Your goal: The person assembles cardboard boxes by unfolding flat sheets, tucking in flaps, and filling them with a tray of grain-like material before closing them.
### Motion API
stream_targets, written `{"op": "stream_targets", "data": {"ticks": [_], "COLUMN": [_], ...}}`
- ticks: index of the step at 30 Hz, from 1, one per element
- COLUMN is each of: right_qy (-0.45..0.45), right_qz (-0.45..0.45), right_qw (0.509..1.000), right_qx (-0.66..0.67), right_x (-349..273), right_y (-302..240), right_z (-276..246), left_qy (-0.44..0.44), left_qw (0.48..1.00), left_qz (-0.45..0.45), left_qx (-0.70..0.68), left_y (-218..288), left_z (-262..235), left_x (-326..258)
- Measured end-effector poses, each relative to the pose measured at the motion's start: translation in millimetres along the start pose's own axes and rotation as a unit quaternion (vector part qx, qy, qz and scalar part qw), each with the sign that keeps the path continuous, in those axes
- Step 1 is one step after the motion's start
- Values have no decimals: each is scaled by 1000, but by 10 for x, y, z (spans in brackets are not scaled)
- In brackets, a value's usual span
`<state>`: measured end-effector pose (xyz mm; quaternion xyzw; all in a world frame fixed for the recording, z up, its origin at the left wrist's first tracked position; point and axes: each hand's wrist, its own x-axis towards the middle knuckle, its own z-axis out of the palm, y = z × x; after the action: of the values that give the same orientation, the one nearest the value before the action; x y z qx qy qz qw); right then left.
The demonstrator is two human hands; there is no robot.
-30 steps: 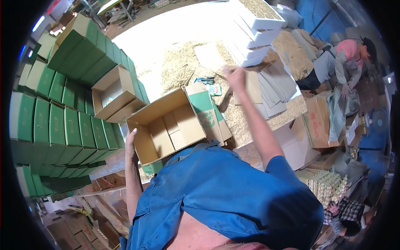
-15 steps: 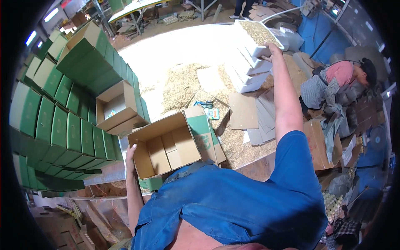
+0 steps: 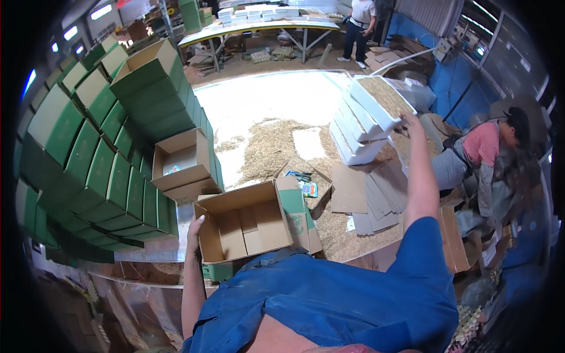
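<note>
An open, empty cardboard box [image 3: 250, 226] with brown inside and green outside rests against my front. My left hand [image 3: 195, 234] holds its left edge, thumb on the rim. My right arm reaches out far to the right. At its end my right hand [image 3: 408, 122] grips the near corner of the top white foam tray [image 3: 376, 112], filled with light brown grain-like bits [image 3: 385, 95]. This tray sits askew on a stack of white trays [image 3: 359, 152]. Its underside and some of my right fingers are hidden.
Green cartons [image 3: 97, 170] are stacked high on the left, beside another open box [image 3: 187, 160]. Loose grain-like bits [image 3: 268, 147] cover part of the bright table. Flattened cardboard [image 3: 382, 194] and small packets [image 3: 309, 188] lie on it. A co-worker [image 3: 471, 153] bends at right; another person [image 3: 357, 29] stands behind.
The view has tilted up, showing more of the far table. My right hand has drawn the top tray slightly nearer and turned it askew. My left hand stays on the box.
</note>
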<state>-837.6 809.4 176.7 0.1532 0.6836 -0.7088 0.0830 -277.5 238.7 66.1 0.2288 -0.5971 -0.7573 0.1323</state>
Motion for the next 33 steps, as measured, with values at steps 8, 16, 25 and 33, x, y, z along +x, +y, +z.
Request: {"op": "stream_targets", "data": {"ticks": [8,16,25,33], "right_qy": [131,-42,-65,-221], "right_qz": [76,-13,-70,29], "right_qw": [988,963,962,961], "right_qx": [-6,265,257,164], "right_x": [-405,-174,-1967,-3173], "right_y": [90,580,925,1156], "right_z": [-218,136,264,977], "left_qy": [-26,-24,-48,-51], "left_qw": [999,999,998,998], "left_qz": [-27,-17,-39,-5], "left_qx": [-1,-15,-32,-32], "left_y": [120,102,44,100], "left_z": [67,95,1,84], "left_x": [111,77,116,134]}}
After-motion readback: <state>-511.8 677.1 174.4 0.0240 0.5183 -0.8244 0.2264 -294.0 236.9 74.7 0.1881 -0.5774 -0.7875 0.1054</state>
